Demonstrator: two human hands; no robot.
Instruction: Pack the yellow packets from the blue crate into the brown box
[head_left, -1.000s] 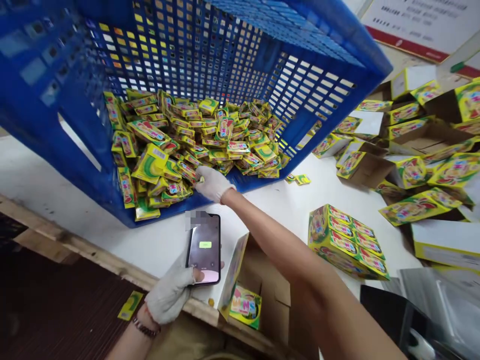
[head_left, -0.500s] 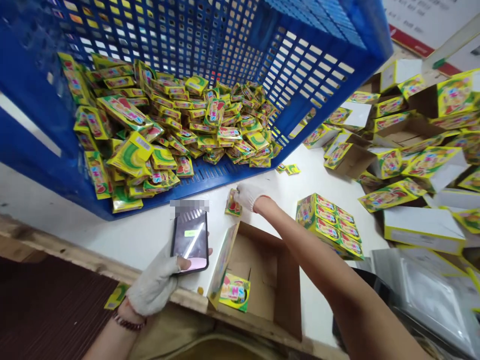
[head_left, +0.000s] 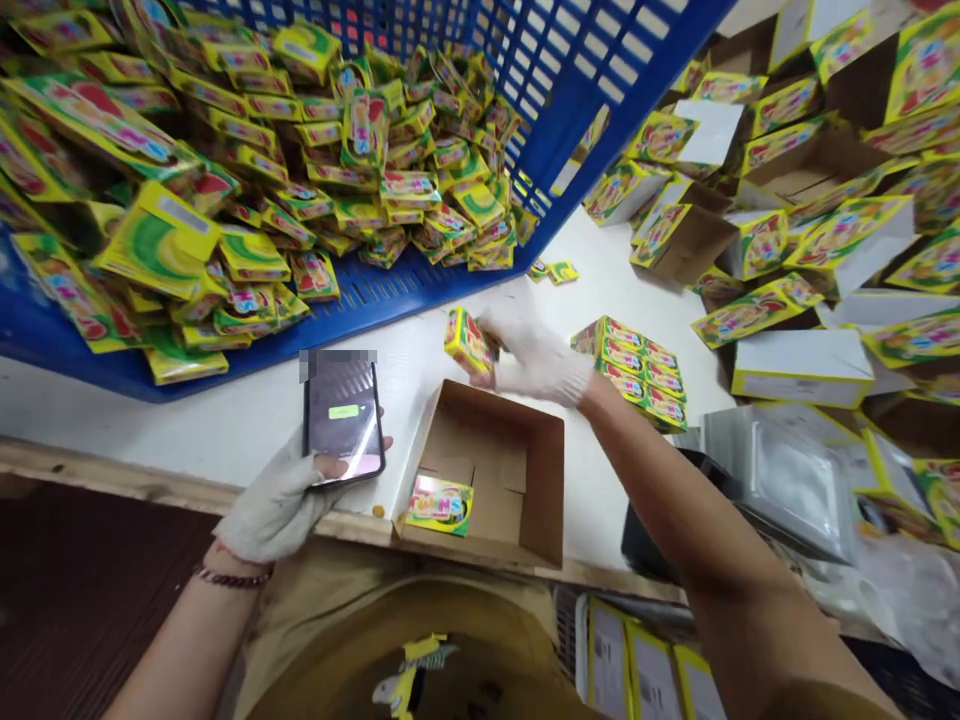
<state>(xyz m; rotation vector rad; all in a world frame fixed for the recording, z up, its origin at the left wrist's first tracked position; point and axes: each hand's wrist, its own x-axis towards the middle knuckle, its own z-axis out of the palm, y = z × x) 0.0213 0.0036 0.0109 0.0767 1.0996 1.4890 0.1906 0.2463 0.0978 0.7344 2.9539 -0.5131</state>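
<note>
Your right hand [head_left: 536,355] pinches a packet [head_left: 466,340] above the carton [head_left: 517,480] holding one pack [head_left: 439,503]; your left hand [head_left: 277,500] grips a phone [head_left: 343,415]; crate [head_left: 390,295] at eleven o'clock, heaped full.

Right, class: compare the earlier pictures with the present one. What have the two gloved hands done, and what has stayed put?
The right hand drew back out of the blue crate toward the person and now grips a few yellow packets just above the far edge of the open cardboard box. The left hand still holds the phone at the table edge; the box has not moved.
</note>
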